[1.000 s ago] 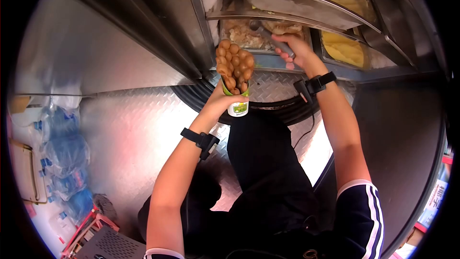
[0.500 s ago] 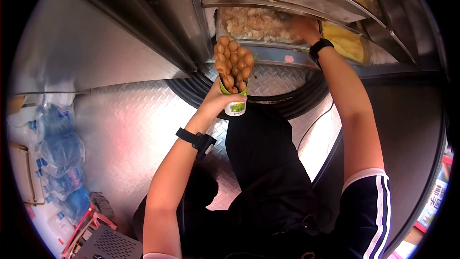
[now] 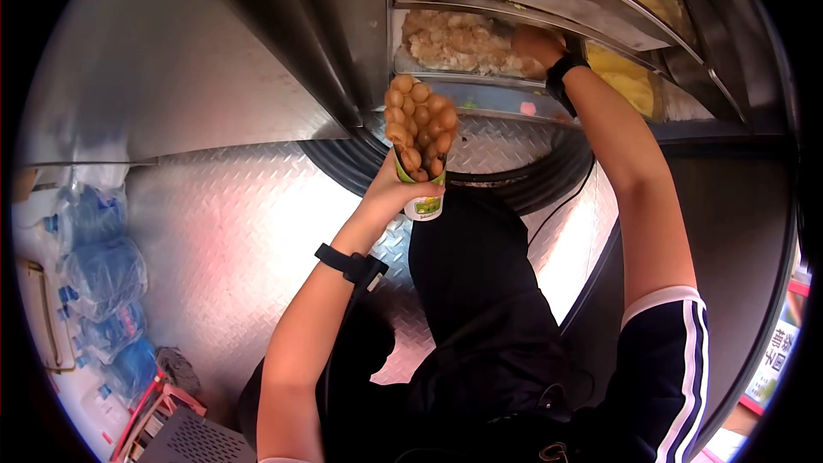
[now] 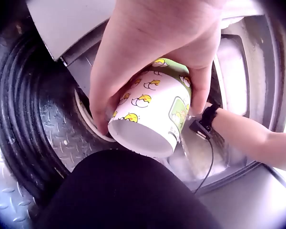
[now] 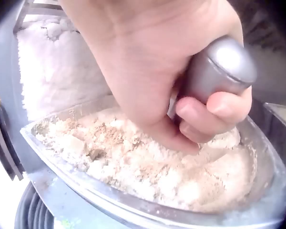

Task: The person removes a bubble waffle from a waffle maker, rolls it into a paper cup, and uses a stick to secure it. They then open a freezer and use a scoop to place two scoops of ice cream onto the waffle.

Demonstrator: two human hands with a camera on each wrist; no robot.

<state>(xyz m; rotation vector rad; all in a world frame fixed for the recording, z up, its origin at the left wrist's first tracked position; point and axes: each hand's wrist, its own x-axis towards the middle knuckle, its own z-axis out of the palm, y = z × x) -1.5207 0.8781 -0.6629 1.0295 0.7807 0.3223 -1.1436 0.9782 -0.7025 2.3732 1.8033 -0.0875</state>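
Observation:
My left hand [image 3: 387, 195] grips a white and green paper cup [image 4: 150, 107] with a yellow chick print, thumb on one side and fingers on the other. Out of the cup rises a brown bubble waffle [image 3: 420, 124], upright in front of the freezer. My right hand [image 5: 133, 62] has its fingers wrapped round the grey handle of an ice cream scoop [image 5: 219, 69]. It reaches down into a tub [image 5: 81, 187] of pale brown, crumbly ice cream [image 5: 124, 167], at the tub's right end in the head view. The scoop's head is hidden behind the hand.
Tubs of yellow ice cream [image 3: 621, 77] stand to the right and farther back. Frost [image 5: 59, 62] coats the freezer wall beside the tub. A coiled black hose [image 3: 514, 193] lies on the metal floor below. Bottled water packs [image 3: 103, 270] stand at the left.
My right hand, earlier raised over the tub with the scoop in view, has gone down into the ice cream and shifted slightly left. The left hand still holds the cup in nearly the same place.

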